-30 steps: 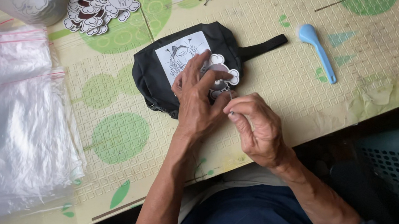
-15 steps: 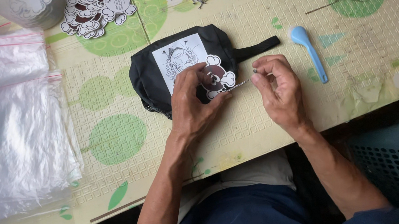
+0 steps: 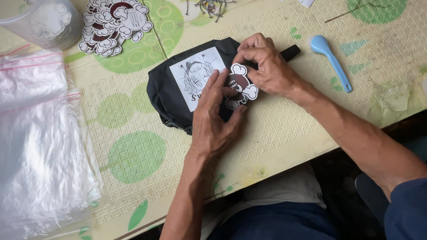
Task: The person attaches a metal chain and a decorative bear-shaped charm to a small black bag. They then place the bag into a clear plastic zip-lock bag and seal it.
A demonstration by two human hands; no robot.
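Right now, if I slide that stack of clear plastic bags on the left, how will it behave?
The clear plastic bags would likely flop and sag, since the sheets already lie wrinkled and drape past the table edge. They look thin and glossy, so the top ones may slip off the pile. Probably very light; a push could bunch them rather than move the stack whole.

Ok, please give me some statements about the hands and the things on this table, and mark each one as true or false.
1. Both hands, left hand and right hand, touch the round patch on the black pouch. True.
2. The blue spoon lies inside the clear cup. False: it lies on the table mat, right of the pouch.
3. The clear plastic bags lie left of the pouch. True.
4. The pile of round patches sits on top of the pouch. False: it lies on the mat above the pouch, apart from it.
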